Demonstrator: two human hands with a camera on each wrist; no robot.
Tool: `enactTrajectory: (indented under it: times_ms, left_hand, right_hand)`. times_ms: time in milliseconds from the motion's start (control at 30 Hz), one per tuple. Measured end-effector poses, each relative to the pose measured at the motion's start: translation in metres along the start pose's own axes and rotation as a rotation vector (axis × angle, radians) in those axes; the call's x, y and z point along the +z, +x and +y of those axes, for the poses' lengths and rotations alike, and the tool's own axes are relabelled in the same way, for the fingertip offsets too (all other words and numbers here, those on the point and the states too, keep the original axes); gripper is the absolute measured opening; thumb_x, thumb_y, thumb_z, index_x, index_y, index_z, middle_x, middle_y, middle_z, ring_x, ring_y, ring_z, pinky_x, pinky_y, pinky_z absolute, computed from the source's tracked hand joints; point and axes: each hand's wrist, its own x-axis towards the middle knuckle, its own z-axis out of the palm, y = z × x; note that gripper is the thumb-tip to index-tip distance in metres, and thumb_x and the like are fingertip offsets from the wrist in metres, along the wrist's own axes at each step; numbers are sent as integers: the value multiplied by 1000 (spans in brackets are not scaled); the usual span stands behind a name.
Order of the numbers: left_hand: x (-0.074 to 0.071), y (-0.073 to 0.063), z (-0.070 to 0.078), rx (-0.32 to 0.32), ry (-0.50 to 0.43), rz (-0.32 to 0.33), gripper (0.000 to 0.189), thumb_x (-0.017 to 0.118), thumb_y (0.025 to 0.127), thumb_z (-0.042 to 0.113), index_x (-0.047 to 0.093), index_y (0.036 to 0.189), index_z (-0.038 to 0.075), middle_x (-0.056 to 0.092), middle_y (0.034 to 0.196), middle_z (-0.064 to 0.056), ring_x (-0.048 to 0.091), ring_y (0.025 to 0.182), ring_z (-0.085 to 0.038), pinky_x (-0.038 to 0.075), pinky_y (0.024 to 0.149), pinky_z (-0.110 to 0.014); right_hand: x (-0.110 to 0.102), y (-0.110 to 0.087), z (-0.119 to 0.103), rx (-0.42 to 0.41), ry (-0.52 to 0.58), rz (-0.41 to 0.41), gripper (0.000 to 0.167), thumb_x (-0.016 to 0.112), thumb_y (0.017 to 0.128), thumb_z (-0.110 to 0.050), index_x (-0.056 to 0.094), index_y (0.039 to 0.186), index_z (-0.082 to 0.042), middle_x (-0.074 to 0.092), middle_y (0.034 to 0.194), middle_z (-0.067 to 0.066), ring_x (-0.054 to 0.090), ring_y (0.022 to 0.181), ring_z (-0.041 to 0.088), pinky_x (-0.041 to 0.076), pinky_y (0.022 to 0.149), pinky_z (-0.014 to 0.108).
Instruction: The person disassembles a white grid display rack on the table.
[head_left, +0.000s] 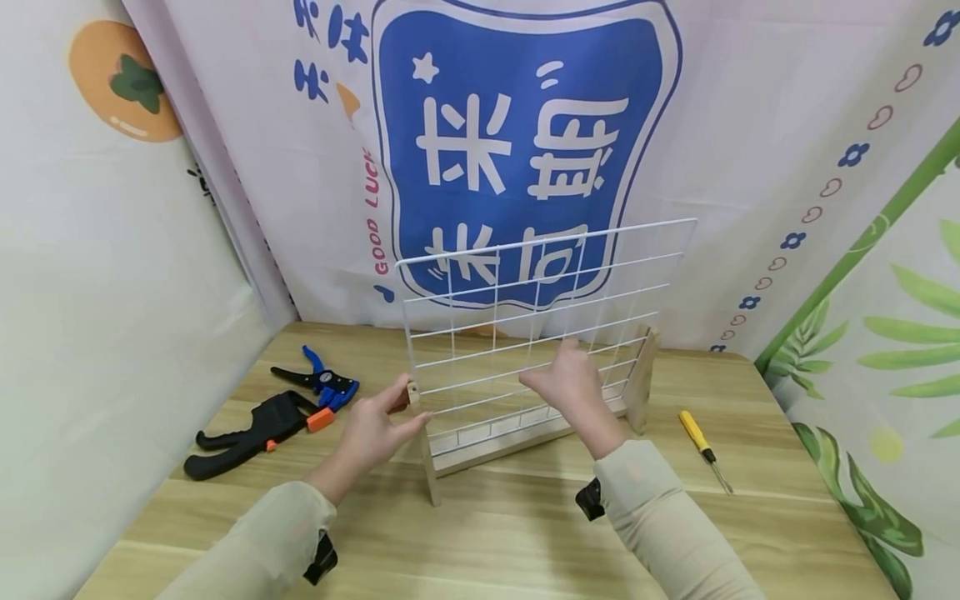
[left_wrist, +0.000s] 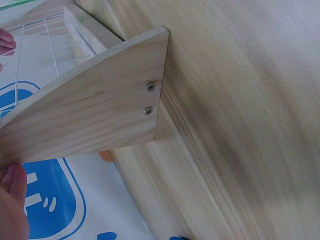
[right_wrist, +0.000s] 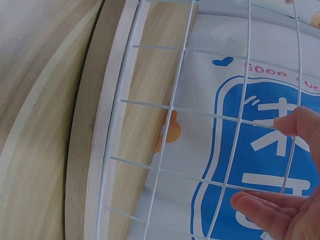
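Observation:
A white wire grid panel (head_left: pixel 495 285) stands upright in a wooden stand, made of a base bar (head_left: pixel 517 440) and two end boards. My left hand (head_left: pixel 372 429) pinches the upper end of the left end board (left_wrist: pixel 100 107), thumb and fingers on either side. Two screw heads show in that board's face in the left wrist view. My right hand (head_left: pixel 573 379) is at the middle of the grid, thumb and fingers spread apart against its wires in the right wrist view. Beyond it stands the right end board (head_left: pixel 641 383).
Left on the wooden table (head_left: pixel 517 542) lie a blue-and-black wire stripper (head_left: pixel 322 382) and a black clamp with orange pads (head_left: pixel 262 433). A yellow-handled screwdriver (head_left: pixel 701 442) lies on the right. A printed curtain (head_left: pixel 322 208) hangs close behind the grid.

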Motion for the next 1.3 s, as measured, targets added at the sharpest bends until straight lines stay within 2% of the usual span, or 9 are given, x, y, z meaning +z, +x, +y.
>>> enactTrajectory:
  times_ms: [133, 333, 567, 633, 733, 833, 1067, 1200, 1300]
  left_hand:
    - [2, -1, -1, 16, 0, 7, 51, 79, 74, 21, 58, 117, 5, 69, 83, -9, 68, 82, -26, 56, 68, -38]
    - [0, 2, 0, 73, 38, 8, 47, 79, 74, 22, 58, 111, 2, 70, 85, -12, 68, 81, -29, 56, 68, -39]
    - [1, -1, 7, -39, 61, -71, 43, 76, 77, 25, 55, 108, 4, 67, 81, -9, 66, 76, -26, 56, 64, -36]
    - [2, -2, 8, -37, 66, -63, 40, 76, 77, 25, 54, 105, 5, 66, 78, -6, 66, 75, -25, 55, 62, -34]
    - [3, -2, 8, -11, 79, -38, 41, 77, 76, 24, 53, 103, 5, 63, 73, -5, 60, 60, -18, 52, 54, -28]
    - [3, -1, 8, 20, 84, -30, 40, 77, 76, 23, 52, 102, 6, 61, 72, -5, 51, 52, -10, 47, 50, -23]
    - [4, 1, 5, 76, 74, 1, 42, 78, 75, 22, 54, 104, 2, 63, 75, -7, 66, 68, -22, 54, 57, -30]
    - [3, 1, 3, 65, 58, -3, 47, 78, 74, 21, 55, 110, 1, 65, 77, -9, 66, 69, -24, 55, 57, -30]
    - [0, 1, 3, 44, 52, -25, 48, 78, 75, 21, 55, 112, 2, 66, 79, -10, 67, 73, -26, 55, 59, -32]
  right_hand:
    - [1, 0, 0, -3, 3, -14, 81, 76, 62, -46, 43, 112, 10, 60, 87, 25, 61, 76, 36, 52, 60, 40]
    - [2, 2, 0, 4, 15, -8, 87, 75, 61, -45, 40, 117, 12, 58, 85, 22, 60, 70, 32, 51, 54, 37]
    - [5, -2, 2, 9, 25, -11, 84, 75, 61, -42, 40, 115, 11, 58, 81, 21, 59, 68, 30, 50, 52, 35]
    - [5, -3, 2, -4, 25, 1, 82, 76, 60, -42, 40, 113, 11, 58, 80, 21, 60, 68, 31, 50, 52, 36]
    - [5, -3, 2, -15, 21, 12, 79, 76, 60, -42, 41, 109, 10, 57, 77, 21, 60, 66, 31, 50, 51, 35]
    - [4, -3, 3, -13, 15, 15, 78, 76, 60, -43, 42, 107, 9, 56, 75, 19, 58, 62, 29, 49, 48, 34]
    - [1, -2, 4, -6, 28, -3, 88, 74, 61, -44, 38, 118, 13, 55, 73, 17, 54, 58, 25, 45, 45, 31]
    - [1, 1, 3, -12, 22, -5, 90, 73, 62, -45, 37, 120, 14, 55, 73, 18, 54, 58, 26, 46, 45, 31]
    - [1, 2, 1, -12, 12, 3, 85, 73, 62, -45, 39, 116, 12, 55, 75, 19, 55, 60, 27, 46, 46, 32]
